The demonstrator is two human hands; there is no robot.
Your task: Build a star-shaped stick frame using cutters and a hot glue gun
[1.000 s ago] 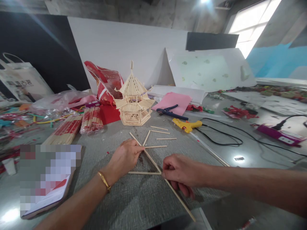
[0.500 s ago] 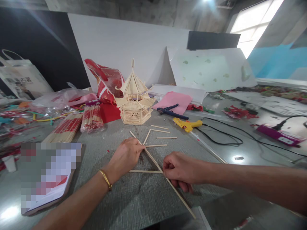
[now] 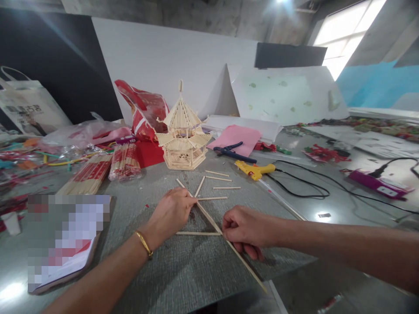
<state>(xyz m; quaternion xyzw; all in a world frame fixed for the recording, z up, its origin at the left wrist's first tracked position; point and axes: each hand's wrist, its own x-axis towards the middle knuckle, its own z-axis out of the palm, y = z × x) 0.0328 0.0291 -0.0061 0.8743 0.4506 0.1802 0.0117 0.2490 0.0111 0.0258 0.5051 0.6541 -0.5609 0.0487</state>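
Note:
A long thin wooden stick point(image 3: 244, 262) runs diagonally from the middle of the table toward its near edge. My left hand point(image 3: 173, 211), with a gold bracelet at the wrist, has its fingers closed on the stick's far part, where shorter sticks meet. My right hand point(image 3: 244, 231) pinches the same stick further down, its other fingers curled. One short stick point(image 3: 198, 233) lies between the hands, its right end at the long stick. Beyond my left fingertips are another short stick point(image 3: 212, 199) and a slanting one point(image 3: 200, 186). My fingertips partly hide the contact points.
A wooden stick pagoda model point(image 3: 183, 144) stands behind the hands. Bundled sticks point(image 3: 124, 161) and a tablet-like slab with a blurred face point(image 3: 68, 244) are left. Dark blue pliers point(image 3: 235, 152), a yellow glue gun point(image 3: 255, 170), its cable and a purple power strip point(image 3: 379, 183) are right.
The near end of the long stick has risen slightly. Both hands keep nearly the same place and grip.

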